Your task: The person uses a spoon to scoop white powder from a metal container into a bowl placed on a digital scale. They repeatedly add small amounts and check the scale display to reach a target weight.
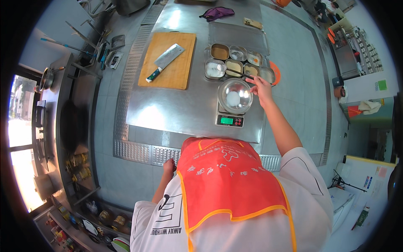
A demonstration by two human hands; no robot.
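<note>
My right hand (260, 89) grips the dark handle of a small spoon (221, 67), whose bowl is at the tub of white granules (213, 70) in a seasoning box. Just below, a clear bowl (225, 105) with a white heap in it rests on a digital kitchen scale (230, 120) with a lit green display. Other tubs of the box hold a brown powder (219, 51) and pale powders (234, 68). My left hand (169, 166) hangs beside the red apron, away from the table, fingers curled; whether it holds anything cannot be made out.
A cleaver (167, 60) lies on a wooden cutting board (179, 77) at the left of the steel table (176, 107). The box's clear lid (237, 34), a phone (252, 23) and a purple cloth (217, 13) lie farther back. An orange colander edge (276, 73) shows at right.
</note>
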